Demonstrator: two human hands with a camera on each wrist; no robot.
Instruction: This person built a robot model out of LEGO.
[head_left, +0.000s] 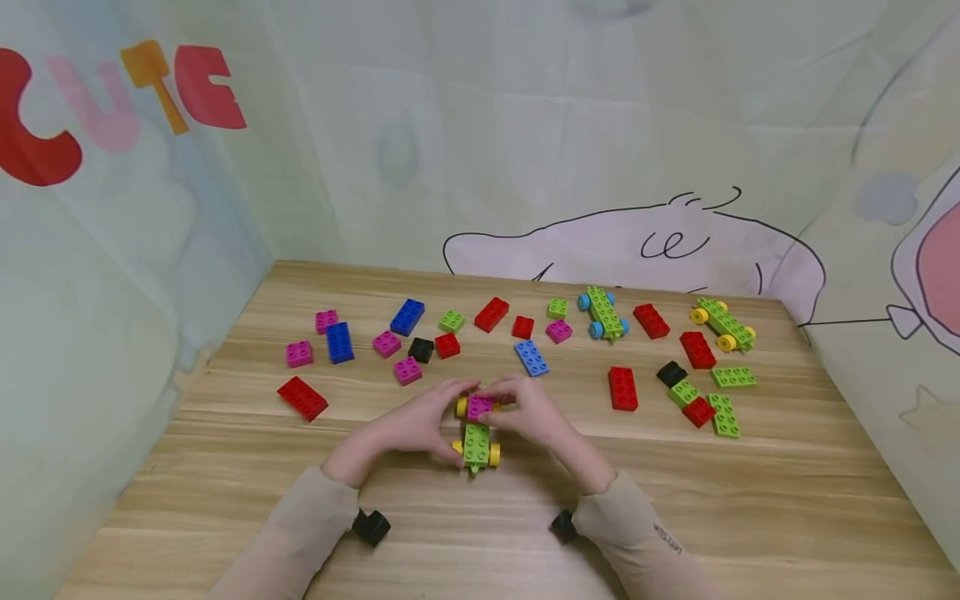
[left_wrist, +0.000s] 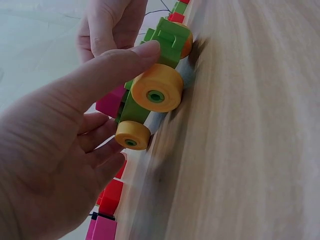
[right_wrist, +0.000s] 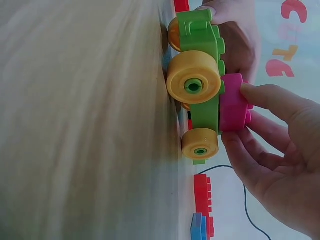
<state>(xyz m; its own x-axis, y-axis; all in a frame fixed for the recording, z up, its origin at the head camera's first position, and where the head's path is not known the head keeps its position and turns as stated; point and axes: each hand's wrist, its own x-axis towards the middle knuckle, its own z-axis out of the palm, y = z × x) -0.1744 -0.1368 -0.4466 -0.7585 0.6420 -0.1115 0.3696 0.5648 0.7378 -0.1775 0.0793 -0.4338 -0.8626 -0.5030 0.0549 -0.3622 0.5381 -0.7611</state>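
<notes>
In the head view, a green toy car base (head_left: 476,443) with yellow wheels stands on the table in front of me. My left hand (head_left: 420,421) holds it from the left, the thumb near the close wheel and the fingers at the far end. A pink brick (head_left: 479,406) sits on the far part of the car base. The right wrist view shows my right hand (right_wrist: 280,150) pinching this pink brick (right_wrist: 233,102) between thumb and fingers, against the studs of the base. Whether it is pressed fully down I cannot tell.
Loose pink, blue, red, black and green bricks lie across the back of the wooden table (head_left: 787,500). A light blue plate (head_left: 532,357) lies just beyond my hands. Two more green car bases, one blue-wheeled (head_left: 603,313) and one yellow-wheeled (head_left: 723,323), stand at the back right.
</notes>
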